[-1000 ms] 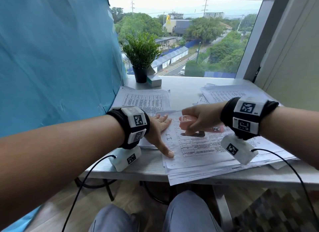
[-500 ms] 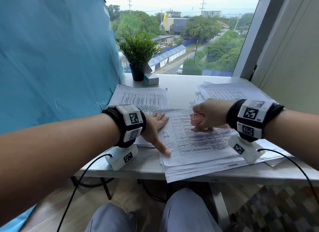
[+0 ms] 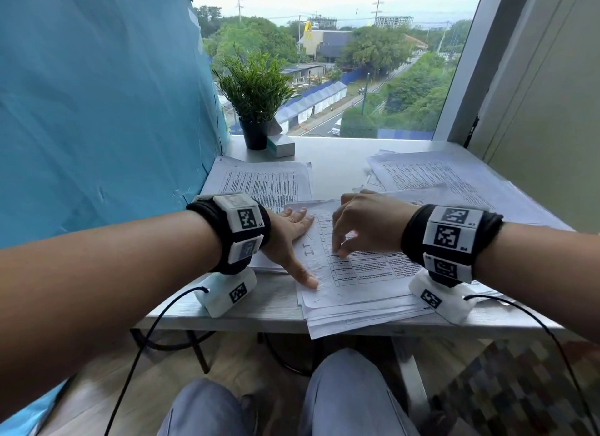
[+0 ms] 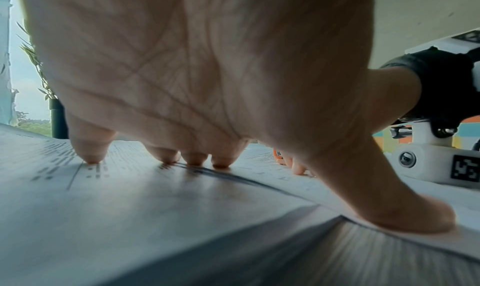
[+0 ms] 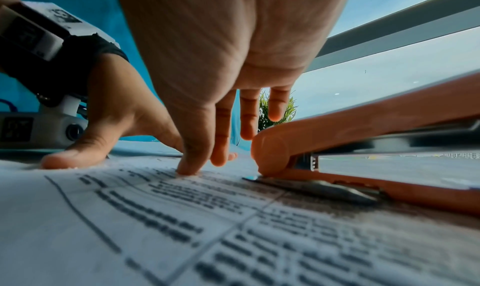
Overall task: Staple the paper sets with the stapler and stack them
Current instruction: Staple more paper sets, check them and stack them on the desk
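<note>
Right wrist view alone shows the stapler (image 5: 363, 146) beside the right hand's (image 3: 367, 221) loose, empty fingers (image 5: 187, 167).

In the head view, the right hand (image 3: 363, 224) hides the stapler entirely. In the right wrist view, the orange stapler (image 5: 363, 146) is cut off by the right edge; its rear end is not visible. The printed text on the top paper set (image 3: 357, 273) is too blurred to read in every view. In the left wrist view, the left hand (image 4: 194, 75) fills most of the picture and hides the potted plant (image 4: 55, 116) almost completely.
</note>
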